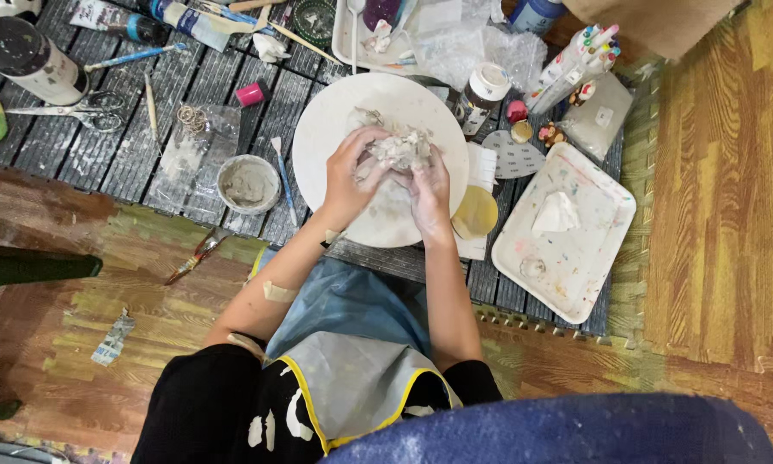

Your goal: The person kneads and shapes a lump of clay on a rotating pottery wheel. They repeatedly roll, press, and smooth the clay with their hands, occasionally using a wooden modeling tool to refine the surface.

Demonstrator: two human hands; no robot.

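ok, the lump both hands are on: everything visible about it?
The clay lump is pale grey-white, rough and crumpled, irregular in shape, and looks like soft clay. It sits over the round white board, near its middle. The left hand grips its left side and the right hand its lower right, fingers pressed against it. Its underside is hidden, so contact with the board is unclear.

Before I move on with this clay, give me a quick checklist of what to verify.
1. Both hands on the clay lump: ok, left hand and right hand grip it.
2. Lump over the round white board: ok.
3. Small bowl of grey slip within reach: ok, beside the board.
4. Brush close by: ok, between bowl and board.
5. Clay moist enough: cannot tell.
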